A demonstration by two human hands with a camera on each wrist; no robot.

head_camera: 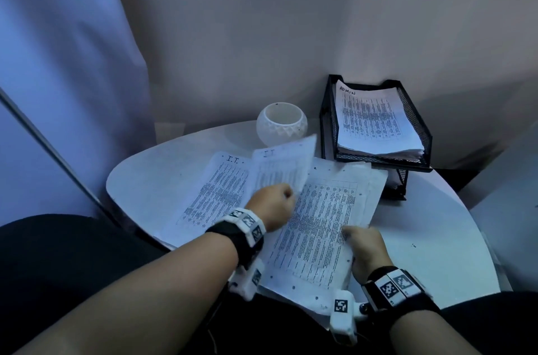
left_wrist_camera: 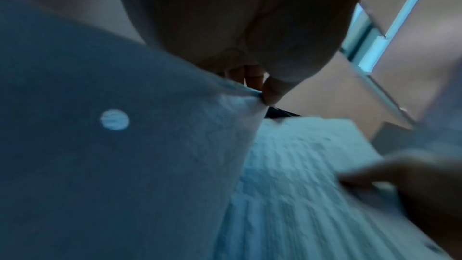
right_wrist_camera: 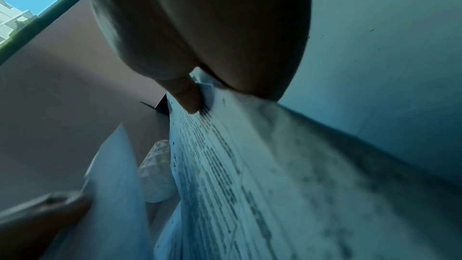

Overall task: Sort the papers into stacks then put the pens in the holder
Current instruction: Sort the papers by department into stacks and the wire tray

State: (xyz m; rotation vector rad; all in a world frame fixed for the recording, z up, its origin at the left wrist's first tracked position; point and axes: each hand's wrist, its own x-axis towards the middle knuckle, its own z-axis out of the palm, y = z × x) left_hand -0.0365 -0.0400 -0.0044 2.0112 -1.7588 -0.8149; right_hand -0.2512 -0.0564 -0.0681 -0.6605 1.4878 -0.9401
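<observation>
My left hand (head_camera: 276, 204) pinches one printed sheet marked "I.T." (head_camera: 286, 167) and holds it lifted and tilted over the table; in the left wrist view the thumb (left_wrist_camera: 271, 92) clamps that sheet (left_wrist_camera: 150, 155) at its edge. Under it lies another "I.T." sheet (head_camera: 215, 194) flat on the table. My right hand (head_camera: 365, 248) grips the right edge of a thick printed pile (head_camera: 323, 220); the right wrist view shows the thumb (right_wrist_camera: 186, 96) pressed on the top page (right_wrist_camera: 237, 175). A white round holder (head_camera: 281, 123) stands behind the papers. No pens are in view.
A black wire mesh tray (head_camera: 419, 127) at the back right holds a stack headed "ADMIN" (head_camera: 375, 121). The round white table (head_camera: 436, 238) stands against a wall, with a curtain (head_camera: 58, 78) on the left. My dark-clothed lap is at the near edge.
</observation>
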